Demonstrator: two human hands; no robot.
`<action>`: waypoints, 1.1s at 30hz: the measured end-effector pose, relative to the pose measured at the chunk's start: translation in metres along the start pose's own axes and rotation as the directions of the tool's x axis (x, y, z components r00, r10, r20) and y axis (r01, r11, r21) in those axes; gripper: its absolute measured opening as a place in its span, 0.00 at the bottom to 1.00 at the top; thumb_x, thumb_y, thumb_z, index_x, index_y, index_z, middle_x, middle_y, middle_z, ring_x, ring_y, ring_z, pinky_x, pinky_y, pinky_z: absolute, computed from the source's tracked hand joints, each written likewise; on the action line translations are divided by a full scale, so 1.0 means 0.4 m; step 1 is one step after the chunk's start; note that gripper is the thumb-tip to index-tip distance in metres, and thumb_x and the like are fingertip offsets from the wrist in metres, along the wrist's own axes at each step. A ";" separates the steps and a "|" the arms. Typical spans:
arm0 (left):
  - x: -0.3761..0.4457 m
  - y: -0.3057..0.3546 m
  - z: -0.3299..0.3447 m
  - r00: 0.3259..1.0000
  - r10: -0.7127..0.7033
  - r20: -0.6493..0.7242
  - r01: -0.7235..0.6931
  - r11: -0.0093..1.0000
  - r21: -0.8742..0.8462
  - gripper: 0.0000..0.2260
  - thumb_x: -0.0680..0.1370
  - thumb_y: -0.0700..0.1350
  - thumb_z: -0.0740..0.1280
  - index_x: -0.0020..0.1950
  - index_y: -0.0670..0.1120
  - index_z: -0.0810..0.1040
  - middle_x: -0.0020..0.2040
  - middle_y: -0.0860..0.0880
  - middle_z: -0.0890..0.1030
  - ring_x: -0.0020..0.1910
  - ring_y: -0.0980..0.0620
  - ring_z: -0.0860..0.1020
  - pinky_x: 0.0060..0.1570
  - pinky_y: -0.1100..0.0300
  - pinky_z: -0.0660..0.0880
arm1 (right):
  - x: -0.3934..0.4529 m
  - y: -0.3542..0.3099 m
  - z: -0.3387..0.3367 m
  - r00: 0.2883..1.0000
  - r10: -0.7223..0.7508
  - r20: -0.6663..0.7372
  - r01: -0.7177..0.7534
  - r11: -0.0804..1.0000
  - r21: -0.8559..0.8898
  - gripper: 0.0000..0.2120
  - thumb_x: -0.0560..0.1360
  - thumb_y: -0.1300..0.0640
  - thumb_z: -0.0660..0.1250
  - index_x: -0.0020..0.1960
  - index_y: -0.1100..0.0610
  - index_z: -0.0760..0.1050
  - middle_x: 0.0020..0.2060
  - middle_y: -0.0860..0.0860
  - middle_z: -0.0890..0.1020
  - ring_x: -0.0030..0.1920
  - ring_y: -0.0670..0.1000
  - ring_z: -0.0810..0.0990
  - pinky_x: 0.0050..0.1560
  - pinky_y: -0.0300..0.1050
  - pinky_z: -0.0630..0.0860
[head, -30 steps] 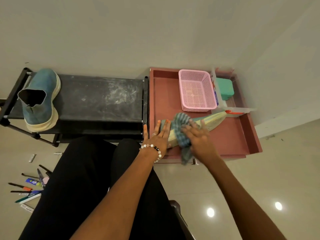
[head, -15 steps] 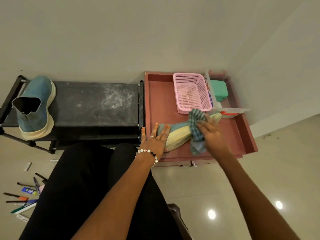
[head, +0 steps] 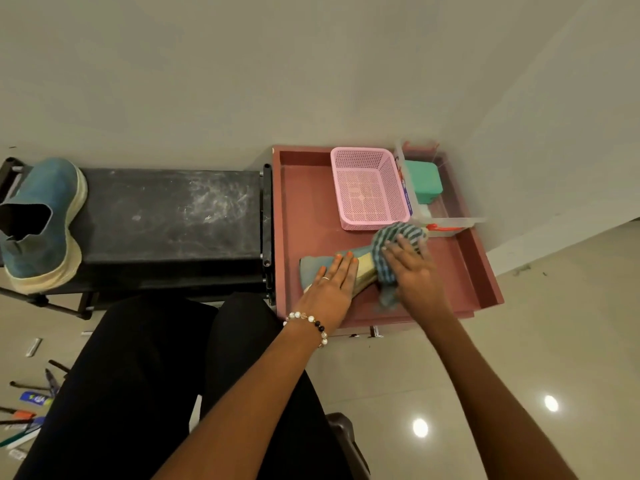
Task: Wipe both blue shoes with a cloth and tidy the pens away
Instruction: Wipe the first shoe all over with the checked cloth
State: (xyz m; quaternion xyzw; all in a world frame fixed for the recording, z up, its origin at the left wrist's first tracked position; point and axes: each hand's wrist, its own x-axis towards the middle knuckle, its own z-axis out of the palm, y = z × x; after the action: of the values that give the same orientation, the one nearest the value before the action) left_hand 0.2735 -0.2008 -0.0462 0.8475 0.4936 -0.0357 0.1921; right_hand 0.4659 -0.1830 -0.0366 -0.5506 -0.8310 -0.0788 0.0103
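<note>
Shoe (head: 313, 270) lies on its side in the red tray (head: 481, 271), sole edge toward the person. Left hand (head: 330, 289) presses flat on its heel end, fingers straight, no curl round it. Right hand (head: 414, 271) presses the striped cloth (head: 394, 239) onto the toe end, just past the left fingertips; fingers look mostly extended over the cloth, but blur hides whether the thumb pinches it.

Risks, as I judge them:
- A flat palm is a weak hold. A hard stroke away from the left hand could slide or roll the shoe.
- The cloth is right beside the pink basket (head: 369, 188) and the clear bin (head: 446, 221), both just beyond the right hand. An overshoot could knock either.
- Loose cloth tail hangs on the near side of the right hand and could bunch up.

Containers: the pink basket looks empty. The clear bin holds a green box (head: 422, 180).

Second blue shoe (head: 43, 220) sits upright on the black rack (head: 166, 216), well left of both hands. Pens (head: 26, 415) lie scattered on the floor far left, untidied.
</note>
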 end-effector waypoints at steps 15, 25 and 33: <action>-0.012 0.014 0.044 0.971 0.134 -0.198 -0.114 0.988 0.105 0.24 0.80 0.32 0.47 0.77 0.35 0.48 0.77 0.37 0.48 0.77 0.39 0.51 0.73 0.47 0.51 | 0.001 0.008 -0.032 0.926 0.366 0.093 -0.373 0.923 0.090 0.31 0.59 0.66 0.75 0.61 0.70 0.74 0.61 0.65 0.77 0.67 0.67 0.69 0.70 0.63 0.50; -0.044 -0.018 -0.010 0.992 0.124 0.010 -0.124 0.975 0.185 0.29 0.81 0.31 0.51 0.77 0.37 0.37 0.77 0.39 0.37 0.77 0.41 0.40 0.75 0.50 0.41 | -0.048 -0.107 -0.013 0.964 0.259 0.054 -0.264 0.954 0.142 0.26 0.64 0.58 0.69 0.57 0.73 0.76 0.55 0.68 0.79 0.59 0.69 0.76 0.61 0.68 0.62; -0.032 0.021 0.064 0.963 0.189 -0.192 -0.132 0.952 0.274 0.28 0.76 0.36 0.42 0.76 0.39 0.59 0.77 0.40 0.57 0.76 0.42 0.57 0.72 0.48 0.58 | -0.086 -0.034 -0.026 0.784 0.616 0.078 -0.613 0.748 0.254 0.34 0.65 0.69 0.72 0.69 0.70 0.65 0.68 0.66 0.68 0.71 0.66 0.61 0.72 0.55 0.47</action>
State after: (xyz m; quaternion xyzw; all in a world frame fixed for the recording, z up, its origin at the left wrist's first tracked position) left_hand 0.2772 -0.2243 -0.0640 0.9016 0.4316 0.0080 0.0273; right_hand 0.4665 -0.2210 -0.0315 -0.7861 -0.6065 0.0379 0.1136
